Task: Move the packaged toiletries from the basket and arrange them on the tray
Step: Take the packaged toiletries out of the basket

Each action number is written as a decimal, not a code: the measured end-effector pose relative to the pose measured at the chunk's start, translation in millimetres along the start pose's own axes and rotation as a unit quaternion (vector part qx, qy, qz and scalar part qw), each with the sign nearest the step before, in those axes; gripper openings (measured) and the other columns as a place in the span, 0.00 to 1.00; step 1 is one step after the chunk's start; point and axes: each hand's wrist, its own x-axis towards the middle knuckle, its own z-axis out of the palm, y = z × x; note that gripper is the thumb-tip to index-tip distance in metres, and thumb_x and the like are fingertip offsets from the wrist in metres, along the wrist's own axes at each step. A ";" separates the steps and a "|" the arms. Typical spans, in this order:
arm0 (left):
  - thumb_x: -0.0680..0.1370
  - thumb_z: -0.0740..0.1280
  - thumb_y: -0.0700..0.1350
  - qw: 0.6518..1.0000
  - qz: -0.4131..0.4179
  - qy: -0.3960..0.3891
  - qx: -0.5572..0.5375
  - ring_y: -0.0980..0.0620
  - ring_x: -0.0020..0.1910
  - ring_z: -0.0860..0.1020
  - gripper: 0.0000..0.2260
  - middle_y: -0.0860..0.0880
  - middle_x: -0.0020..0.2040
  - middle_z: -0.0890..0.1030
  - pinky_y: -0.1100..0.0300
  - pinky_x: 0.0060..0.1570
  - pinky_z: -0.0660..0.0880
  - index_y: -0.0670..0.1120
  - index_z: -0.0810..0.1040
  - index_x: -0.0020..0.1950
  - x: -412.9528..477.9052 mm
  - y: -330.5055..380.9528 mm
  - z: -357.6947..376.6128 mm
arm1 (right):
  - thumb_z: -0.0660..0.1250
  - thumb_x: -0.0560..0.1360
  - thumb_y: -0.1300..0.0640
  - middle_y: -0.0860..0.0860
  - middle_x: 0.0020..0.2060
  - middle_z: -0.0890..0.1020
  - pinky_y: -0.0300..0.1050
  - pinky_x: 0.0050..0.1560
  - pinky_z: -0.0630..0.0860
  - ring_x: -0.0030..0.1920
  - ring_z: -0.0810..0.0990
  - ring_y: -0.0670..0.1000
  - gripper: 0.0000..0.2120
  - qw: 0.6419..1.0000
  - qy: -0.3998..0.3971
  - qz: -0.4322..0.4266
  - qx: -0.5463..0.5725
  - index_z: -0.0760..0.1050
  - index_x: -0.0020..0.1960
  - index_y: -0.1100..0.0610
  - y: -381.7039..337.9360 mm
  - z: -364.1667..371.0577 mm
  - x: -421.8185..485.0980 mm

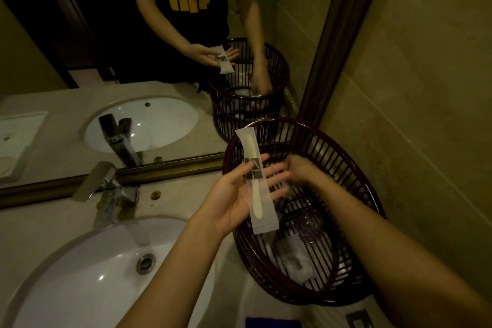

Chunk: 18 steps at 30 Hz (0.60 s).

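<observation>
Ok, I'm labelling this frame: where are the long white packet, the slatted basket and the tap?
long white packet [255,181], head view, its middle below the dark label.
slatted basket [342,168], head view, right-hand wall.
tap [95,181], head view, lever handle.

I stand in a bathroom: a white basin [80,287] is sunk in the stone worktop [32,226], with a chrome tap [106,189] at its back edge, a framed mirror [106,34] above, and a tiled wall [426,88] beside the slatted basket [277,291] at the right end.
</observation>
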 end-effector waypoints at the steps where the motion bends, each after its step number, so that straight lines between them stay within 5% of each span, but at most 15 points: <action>1: 0.83 0.60 0.43 1.000 0.001 0.001 0.000 0.34 0.66 0.77 0.19 0.32 0.68 0.77 0.38 0.59 0.78 0.41 0.68 0.74 0.0 -0.2 0.6 | 0.68 0.76 0.64 0.58 0.56 0.82 0.52 0.56 0.81 0.56 0.81 0.57 0.10 1.000 0.012 -0.005 0.015 0.77 0.57 0.58 -4.6 -16.2 -6.2; 4: 0.83 0.60 0.43 1.000 0.010 0.009 0.005 0.34 0.64 0.79 0.19 0.31 0.66 0.78 0.40 0.57 0.80 0.42 0.69 0.74 0.1 -1.1 1.9 | 0.72 0.74 0.66 0.57 0.51 0.84 0.51 0.49 0.80 0.53 0.82 0.56 0.09 0.995 0.029 -0.055 0.079 0.77 0.49 0.55 -7.4 -73.2 -23.6; 11: 0.82 0.61 0.47 1.000 0.018 0.019 -0.010 0.33 0.63 0.79 0.20 0.31 0.66 0.78 0.38 0.56 0.80 0.41 0.71 0.72 -1.2 -1.1 5.2 | 0.72 0.75 0.65 0.54 0.48 0.85 0.41 0.43 0.78 0.47 0.84 0.50 0.09 0.966 0.063 -0.185 0.170 0.79 0.53 0.56 -15.8 -196.3 -107.8; 18: 0.83 0.60 0.54 1.000 0.010 0.018 -0.005 0.31 0.66 0.76 0.24 0.30 0.68 0.76 0.38 0.61 0.77 0.41 0.68 0.74 -0.6 0.4 0.6 | 0.73 0.70 0.62 0.57 0.48 0.87 0.42 0.46 0.85 0.50 0.87 0.52 0.15 0.919 -0.075 -0.290 0.255 0.80 0.56 0.60 -47.5 -215.2 -145.3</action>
